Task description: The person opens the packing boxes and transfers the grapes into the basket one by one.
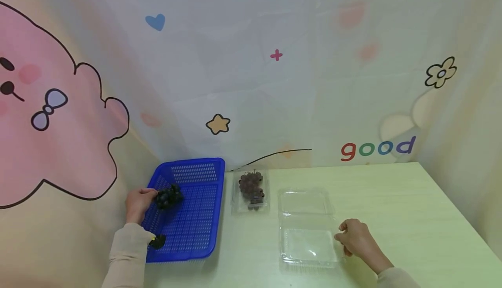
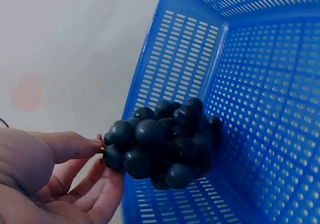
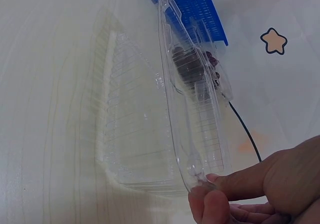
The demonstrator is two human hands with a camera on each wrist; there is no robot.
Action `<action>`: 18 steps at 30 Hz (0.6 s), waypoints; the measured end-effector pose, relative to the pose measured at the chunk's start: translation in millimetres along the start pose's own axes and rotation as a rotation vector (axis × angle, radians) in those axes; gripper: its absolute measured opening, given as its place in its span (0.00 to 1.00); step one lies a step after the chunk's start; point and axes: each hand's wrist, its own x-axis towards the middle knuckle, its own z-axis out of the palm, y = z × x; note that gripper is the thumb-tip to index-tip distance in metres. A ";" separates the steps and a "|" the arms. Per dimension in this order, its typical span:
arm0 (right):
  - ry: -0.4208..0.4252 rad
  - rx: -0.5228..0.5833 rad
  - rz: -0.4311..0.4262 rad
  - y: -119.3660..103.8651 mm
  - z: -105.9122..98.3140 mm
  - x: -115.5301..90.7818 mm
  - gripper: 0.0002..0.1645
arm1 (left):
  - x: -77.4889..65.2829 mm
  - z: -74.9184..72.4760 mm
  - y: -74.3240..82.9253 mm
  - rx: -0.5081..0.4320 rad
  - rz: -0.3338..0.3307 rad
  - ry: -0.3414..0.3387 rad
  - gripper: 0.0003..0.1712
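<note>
My left hand [image 1: 140, 203] pinches the stem end of a bunch of dark grapes [image 1: 169, 197] between thumb and fingers. In the left wrist view the grapes [image 2: 167, 146] hang over the side wall of a blue plastic basket [image 2: 175, 49]. On the right, my right hand [image 1: 357, 238] pinches the edge of a clear plastic clamshell container [image 1: 307, 242], which lies unfolded on the table. Seen from the right wrist, thumb and fingers [image 3: 215, 199] meet at a corner of the raised clear half. The container holds nothing visible.
Between the basket and the unfolded container stands another clear container [image 1: 234, 201] with reddish-dark grapes [image 1: 251, 184] inside. Beside my left sleeve is a small dark thing [image 1: 158, 242] with a yellow mark, partly hidden. A printed cloth [image 1: 251, 83] hangs behind the table [image 1: 392, 201].
</note>
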 end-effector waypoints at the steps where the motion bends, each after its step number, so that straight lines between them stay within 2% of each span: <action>1: 0.000 0.002 -0.001 0.4 -0.2 0.1 0.18 | -0.9 -0.9 0.0 0.010 0.000 -0.020 0.22; 14: -0.006 -0.003 0.000 1.3 -4.9 -0.3 0.18 | -10.6 -0.1 -5.5 0.203 0.076 -0.064 0.20; 18: -0.005 0.004 -0.012 2.5 -4.5 -1.3 0.18 | -14.0 -0.9 -7.6 0.239 0.071 -0.087 0.18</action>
